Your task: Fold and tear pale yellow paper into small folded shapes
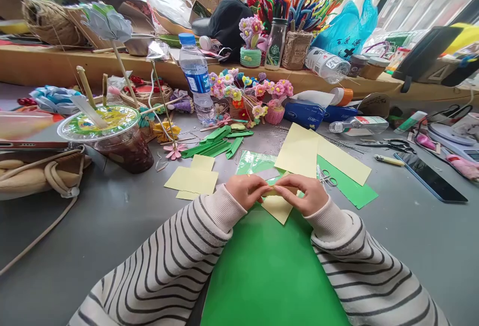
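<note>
My left hand (245,189) and my right hand (304,195) meet over the table, fingertips pinched together on a small folded piece of yellow paper (270,192). Its far side is partly covered by my fingers. Just below lies another pale yellow paper piece (279,210) on a large green sheet (269,271), which stretches toward me between my forearms. Left of my hands are several cut yellow papers (192,180). Beyond my right hand rest larger yellow sheets (298,150), a green paper (357,196) and small scissors (328,178).
Folded green paper strips (209,147) lie farther back, near a water bottle (197,81). At left stands a lidded drink cup (123,151). On the right are a phone (430,177), black-handled scissors (398,145) and a bottle on its side (361,125). Crafted flowers crowd the back.
</note>
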Motion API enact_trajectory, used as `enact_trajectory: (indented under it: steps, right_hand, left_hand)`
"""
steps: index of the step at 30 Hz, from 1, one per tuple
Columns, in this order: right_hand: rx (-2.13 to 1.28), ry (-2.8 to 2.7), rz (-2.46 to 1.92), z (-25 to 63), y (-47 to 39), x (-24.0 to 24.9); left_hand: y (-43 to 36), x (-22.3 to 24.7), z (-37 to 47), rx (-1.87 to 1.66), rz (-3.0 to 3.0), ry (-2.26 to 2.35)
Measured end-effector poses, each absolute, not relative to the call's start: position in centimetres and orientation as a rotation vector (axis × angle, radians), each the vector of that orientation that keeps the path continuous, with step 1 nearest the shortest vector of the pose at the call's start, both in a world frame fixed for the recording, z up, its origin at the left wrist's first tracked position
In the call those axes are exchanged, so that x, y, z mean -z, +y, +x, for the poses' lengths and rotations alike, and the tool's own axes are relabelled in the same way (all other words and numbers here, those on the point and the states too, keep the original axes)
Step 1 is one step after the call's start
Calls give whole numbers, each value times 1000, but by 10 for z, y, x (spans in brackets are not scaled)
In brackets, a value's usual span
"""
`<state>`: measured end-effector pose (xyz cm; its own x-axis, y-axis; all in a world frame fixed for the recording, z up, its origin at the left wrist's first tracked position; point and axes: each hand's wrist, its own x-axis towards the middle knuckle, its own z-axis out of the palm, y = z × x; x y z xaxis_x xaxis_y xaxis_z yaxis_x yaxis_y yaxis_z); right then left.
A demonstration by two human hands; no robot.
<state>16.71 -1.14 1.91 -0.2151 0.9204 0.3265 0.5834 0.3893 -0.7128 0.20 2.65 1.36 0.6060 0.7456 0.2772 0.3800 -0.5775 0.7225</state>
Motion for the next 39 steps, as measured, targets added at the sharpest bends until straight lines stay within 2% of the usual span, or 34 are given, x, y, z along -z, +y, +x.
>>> enact_trajectory:
  steps: [6,13,17,21,29,32,36,39]
  right_hand:
    - [-601,-1860,-1384,176,-13,-25]
    - [-528,-1499,-1491,198,-10,-25]
    - [-638,-1763,-1305,183,-12,-24]
    - [-552,-1853,-1338,173,-13,-23]
    - [-475,-1728,-1434,192,-9,-21]
    - [-466,-1767,-1397,190,-10,-21]
    - [-455,-1909,-1285,179,-11,-21]
    - [-437,-1929,-1279,177,-11,-20]
  left_hand:
    - [32,-18,-5,-803,2276,880]
    - [35,-23,-14,-835,2183,923]
    - [33,-20,-10,-795,2229,882]
    - [31,-19,-6,-791,2235,837]
    - [46,-21,-25,-1227,1939,1115]
    - [45,-22,-24,-1392,2087,1151]
    - [33,-19,-10,-1078,2429,856]
    - [29,-16,-4,-864,2418,896]
